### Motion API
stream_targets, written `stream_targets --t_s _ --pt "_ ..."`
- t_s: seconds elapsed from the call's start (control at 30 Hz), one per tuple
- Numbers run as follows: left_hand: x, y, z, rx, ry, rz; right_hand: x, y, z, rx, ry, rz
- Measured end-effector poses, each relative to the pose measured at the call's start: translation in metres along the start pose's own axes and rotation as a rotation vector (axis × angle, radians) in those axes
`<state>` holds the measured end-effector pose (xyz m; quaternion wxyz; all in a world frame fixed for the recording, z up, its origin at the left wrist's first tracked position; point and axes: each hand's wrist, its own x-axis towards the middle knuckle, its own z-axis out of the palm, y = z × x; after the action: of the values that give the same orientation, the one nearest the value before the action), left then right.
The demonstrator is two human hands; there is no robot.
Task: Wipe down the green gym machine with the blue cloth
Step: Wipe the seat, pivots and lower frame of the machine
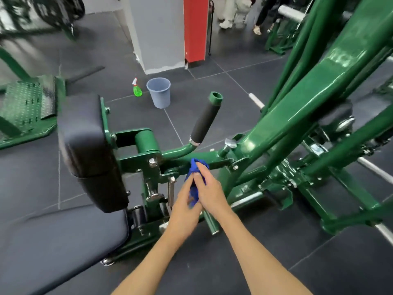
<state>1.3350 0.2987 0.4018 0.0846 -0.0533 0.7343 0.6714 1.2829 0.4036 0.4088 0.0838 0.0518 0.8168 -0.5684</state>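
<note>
Both the left hand and right hand clutch the bunched blue cloth against the green gym machine (lower crossbar only); most of the frame likely remains unwiped.

head view, looking down, close over machine

Green gym machine, blue cloth, black padding, pale-blue bucket

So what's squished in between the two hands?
The blue cloth, bunched up between the left hand and right hand, as the head view shows.
</note>
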Motion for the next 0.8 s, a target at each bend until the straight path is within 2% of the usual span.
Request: stream_targets --t_s 0.07,0.17,0.27,0.4,0.5,0.67,0.8 --pt "0.003 -0.033 0.008 -0.053 0.133 0.086 0.009 0.017 0.009 -0.121 0.022 -0.197" --pt "0.012 -0.080 0.008 -0.032 0.286 0.270 0.019 0.046 0.029 -0.150 0.161 -0.456" --pt "0.030 -0.110 0.006 -0.008 0.375 0.461 0.026 0.063 0.045 -0.084 0.254 -0.623" --pt "0.055 -0.138 0.005 0.046 0.413 0.658 0.040 0.082 0.057 -0.029 0.261 -0.752" --pt "0.067 -0.155 0.000 0.014 0.453 0.722 0.048 0.093 0.067 -0.067 0.250 -0.796" --pt "0.063 -0.167 -0.010 -0.057 0.358 0.704 0.052 0.092 0.073 -0.157 0.250 -0.897" --pt "0.040 -0.156 -0.011 -0.084 0.403 0.732 0.042 0.089 0.070 -0.145 0.419 -1.030"
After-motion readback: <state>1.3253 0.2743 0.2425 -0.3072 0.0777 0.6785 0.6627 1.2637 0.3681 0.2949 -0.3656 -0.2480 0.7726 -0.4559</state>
